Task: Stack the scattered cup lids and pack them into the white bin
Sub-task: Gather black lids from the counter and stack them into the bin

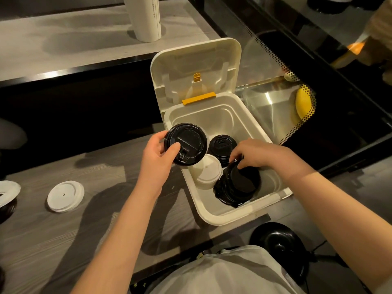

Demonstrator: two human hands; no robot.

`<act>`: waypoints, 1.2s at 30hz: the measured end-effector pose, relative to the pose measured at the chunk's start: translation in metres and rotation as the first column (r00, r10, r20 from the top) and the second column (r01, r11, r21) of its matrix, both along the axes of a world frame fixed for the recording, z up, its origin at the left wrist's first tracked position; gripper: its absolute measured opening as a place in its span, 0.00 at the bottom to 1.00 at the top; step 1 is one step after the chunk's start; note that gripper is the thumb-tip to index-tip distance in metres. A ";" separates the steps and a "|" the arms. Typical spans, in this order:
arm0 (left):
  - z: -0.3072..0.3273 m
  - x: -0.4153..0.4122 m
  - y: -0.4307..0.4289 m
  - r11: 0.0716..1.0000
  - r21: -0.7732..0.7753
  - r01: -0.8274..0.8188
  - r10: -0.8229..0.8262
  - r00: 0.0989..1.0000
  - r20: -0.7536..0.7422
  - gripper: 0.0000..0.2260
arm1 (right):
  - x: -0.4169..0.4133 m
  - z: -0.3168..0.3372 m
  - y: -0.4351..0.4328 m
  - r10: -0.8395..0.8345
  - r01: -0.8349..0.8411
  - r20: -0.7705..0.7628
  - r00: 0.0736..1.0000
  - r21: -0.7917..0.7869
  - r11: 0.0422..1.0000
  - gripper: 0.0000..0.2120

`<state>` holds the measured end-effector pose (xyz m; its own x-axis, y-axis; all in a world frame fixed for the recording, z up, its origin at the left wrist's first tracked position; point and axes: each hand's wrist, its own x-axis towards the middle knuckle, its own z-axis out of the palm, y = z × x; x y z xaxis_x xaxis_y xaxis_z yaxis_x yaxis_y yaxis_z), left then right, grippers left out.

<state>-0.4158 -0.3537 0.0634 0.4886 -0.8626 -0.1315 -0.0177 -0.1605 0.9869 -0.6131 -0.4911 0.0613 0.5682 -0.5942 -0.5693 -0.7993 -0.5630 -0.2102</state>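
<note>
My left grip point(158, 160) pinches a single black lid point(191, 141) by its edge, thumb on top, just above the left rim of the white bin point(214, 218) at the centre of the frame. My right grip point(259, 154) is inside the bin, fingertips curled onto the upper edge of a black stack point(239, 185) that leans steeply toward the near wall.

That lean is my main worry. If I let go without righting the stack, I expect it to slump and fan out, undoing the nesting. It lies just beside the white stack point(206, 172) and could knock it over too. A second black stack point(221, 145) stands behind them, so room is tight.

The single lid is held only at its edge and could slip and land crooked. A white lid point(65, 196) lies on the worktop point(106, 219) at lower left, easily forgotten.
</note>
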 end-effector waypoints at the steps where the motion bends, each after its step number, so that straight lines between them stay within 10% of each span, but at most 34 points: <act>1: 0.000 0.000 0.000 1.000 0.002 0.003 -0.003 1.000 0.005 0.15 | -0.001 0.005 0.001 -0.012 0.012 0.017 1.000 0.006 1.000 0.15; 14: 0.007 -0.005 -0.009 0.998 -0.011 0.057 -0.057 0.998 -0.028 0.14 | -0.001 0.051 -0.019 -0.294 0.378 0.544 0.786 -0.048 0.924 0.11; 20: 0.016 -0.013 -0.014 0.927 -0.048 0.372 -0.375 0.914 -0.152 0.12 | 0.022 0.047 -0.015 -0.331 0.327 0.658 0.676 0.133 0.935 0.12; 24: 0.018 -0.013 -0.016 0.954 -0.081 0.289 -0.298 0.943 -0.150 0.10 | 0.022 0.037 -0.012 -0.373 0.358 0.683 0.628 0.171 0.918 0.15; 28: 0.016 0.004 -0.012 0.985 -0.097 0.145 -0.156 0.981 -0.119 0.11 | 0.002 0.016 -0.001 -0.437 0.411 0.606 0.665 0.192 0.891 0.21; 32: 0.011 0.017 -0.006 0.991 -0.091 0.100 -0.109 0.988 -0.110 0.12 | -0.012 -0.013 0.017 -0.148 0.137 0.157 0.976 0.077 0.988 0.37; 36: 0.005 0.019 -0.005 0.996 -0.072 0.050 -0.061 0.987 -0.151 0.10 | -0.008 -0.029 0.028 -0.015 0.023 -0.094 0.996 0.078 0.997 0.50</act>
<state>-0.3966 -0.3588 0.0682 0.4185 -0.8972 -0.1407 0.1268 -0.0957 0.9873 -0.6215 -0.4635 0.0323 0.4999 -0.5552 -0.6647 -0.8278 -0.5321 -0.1780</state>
